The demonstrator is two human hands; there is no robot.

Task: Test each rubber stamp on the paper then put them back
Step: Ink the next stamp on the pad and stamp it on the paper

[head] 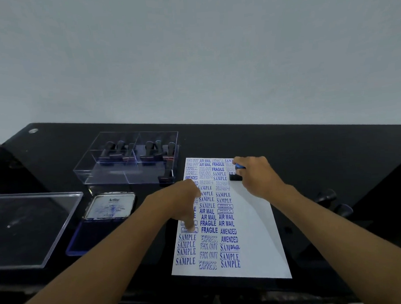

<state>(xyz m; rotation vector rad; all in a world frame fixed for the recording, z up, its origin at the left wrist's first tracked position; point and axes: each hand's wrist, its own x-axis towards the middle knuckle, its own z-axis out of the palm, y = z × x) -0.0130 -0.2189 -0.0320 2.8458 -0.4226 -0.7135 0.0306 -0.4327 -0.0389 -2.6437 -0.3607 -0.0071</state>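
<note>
While your right hand (pixel 253 172) grips it, the stamp: sits at the top right of the paper (pixel 255 230), its black base (pixel 235 177) down on the sheet and its blue-tipped handle (pixel 239 166) rising into your curled fingers.

Long axis: the base appears to run across the sheet, in line with the printed rows, though your fingers hide most of it.

Left hand (pixel 183 203): fingers out straight and pointing down, tips pressing the paper's left column; it holds nothing and pins the sheet.

Direction home: the clear stamp box (pixel 127 175) stands up and to your left of the paper, just beside its top left corner, so the stamp must travel leftward across the sheet's top edge.

Nearer hand: your left hand lies closer to the box, yet the stamp is already in your right, which you would judge the natural carrier.

Ink pad (pixel 99 229): open, left of the paper and in front of the box, with the box lid (pixel 33 228) further left.

Other stamps (pixel 135 150): upright in the box's rear compartments.

Table (pixel 309 147): black.
</note>
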